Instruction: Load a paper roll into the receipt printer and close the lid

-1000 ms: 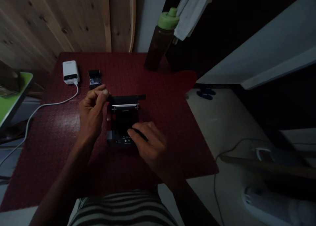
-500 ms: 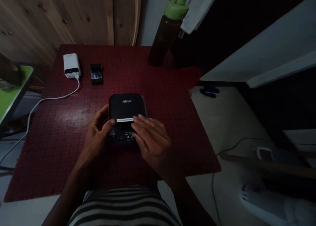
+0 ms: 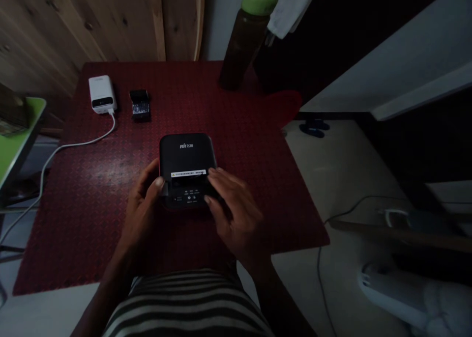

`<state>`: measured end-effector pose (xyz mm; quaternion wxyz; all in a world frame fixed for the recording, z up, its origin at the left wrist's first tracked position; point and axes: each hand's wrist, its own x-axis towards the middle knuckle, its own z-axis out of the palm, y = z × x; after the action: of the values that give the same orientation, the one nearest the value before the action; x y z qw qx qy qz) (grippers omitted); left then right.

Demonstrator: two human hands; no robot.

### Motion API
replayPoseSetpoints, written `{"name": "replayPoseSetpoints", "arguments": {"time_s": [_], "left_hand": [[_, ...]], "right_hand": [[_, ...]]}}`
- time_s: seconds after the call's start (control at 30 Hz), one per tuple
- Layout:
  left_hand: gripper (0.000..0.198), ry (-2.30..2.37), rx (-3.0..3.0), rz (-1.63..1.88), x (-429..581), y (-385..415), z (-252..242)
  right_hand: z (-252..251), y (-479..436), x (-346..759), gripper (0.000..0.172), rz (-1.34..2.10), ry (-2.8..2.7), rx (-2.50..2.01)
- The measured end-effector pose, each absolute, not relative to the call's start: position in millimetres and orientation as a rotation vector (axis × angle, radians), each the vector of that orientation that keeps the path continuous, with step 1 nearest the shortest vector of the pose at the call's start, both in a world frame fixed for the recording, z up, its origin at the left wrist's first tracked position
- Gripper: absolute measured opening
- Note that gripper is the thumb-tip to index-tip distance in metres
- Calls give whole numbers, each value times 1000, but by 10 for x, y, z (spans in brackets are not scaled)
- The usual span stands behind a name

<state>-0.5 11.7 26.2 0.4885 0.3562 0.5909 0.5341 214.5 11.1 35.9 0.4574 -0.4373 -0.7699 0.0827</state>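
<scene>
A small black box-shaped device [image 3: 187, 157] with a closed lid, a white label strip and a row of buttons on its near face sits in the middle of the red table [image 3: 92, 199]. My left hand [image 3: 142, 209] cups its left near corner, thumb pressed against the side. My right hand [image 3: 236, 211] grips its right near corner, fingers curled on the edge.
A white power bank [image 3: 100, 94] with a white cable [image 3: 55, 153] lies at the far left, a small black part [image 3: 140, 104] beside it. A dark bottle with a green cap [image 3: 245, 35] stands at the far edge. The table's right edge drops to the floor.
One second ago the device's lid stood open, my left hand raised beside it. The lid is now closed, and both hands have settled on the device's near corners.
</scene>
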Motion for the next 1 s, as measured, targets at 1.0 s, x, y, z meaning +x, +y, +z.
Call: {"name": "replayPoseSetpoints", "arguments": {"time_s": [1.0], "left_hand": [[47, 1499, 763, 1303, 78, 64, 404]], "right_hand": [[120, -137, 2229, 59, 309, -1757, -1280]]}}
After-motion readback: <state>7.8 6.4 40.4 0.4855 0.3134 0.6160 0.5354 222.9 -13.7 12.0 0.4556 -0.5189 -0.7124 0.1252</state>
